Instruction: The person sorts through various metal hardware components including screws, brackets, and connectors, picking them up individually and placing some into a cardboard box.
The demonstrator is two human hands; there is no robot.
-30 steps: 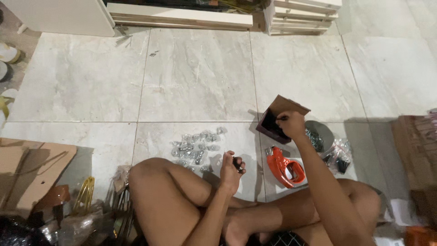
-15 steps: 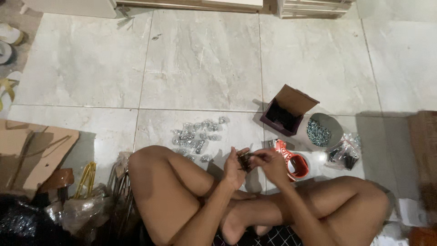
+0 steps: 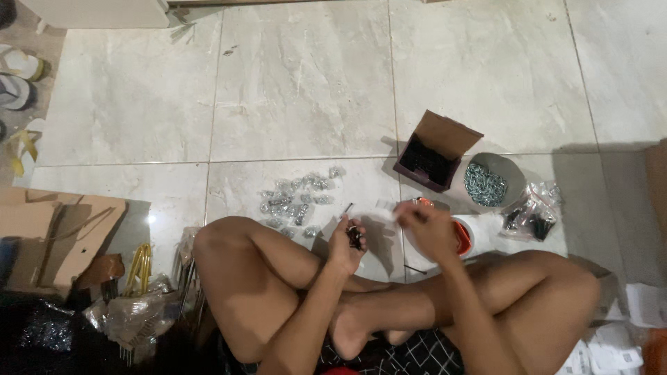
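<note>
On the floor (image 3: 299,83), small packets (image 3: 295,200) lie left of an open box (image 3: 432,154); a bowl of screws (image 3: 486,182) sits just right of the box, bags (image 3: 533,215) beyond it.

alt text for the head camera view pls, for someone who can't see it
A person sits cross-legged on a grey tiled floor, left hand cupping small dark screws, right hand holding a small clear plastic bag. Ahead lie a heap of filled clear packets, an open brown box of dark screws and a bowl of silver screws.
</note>
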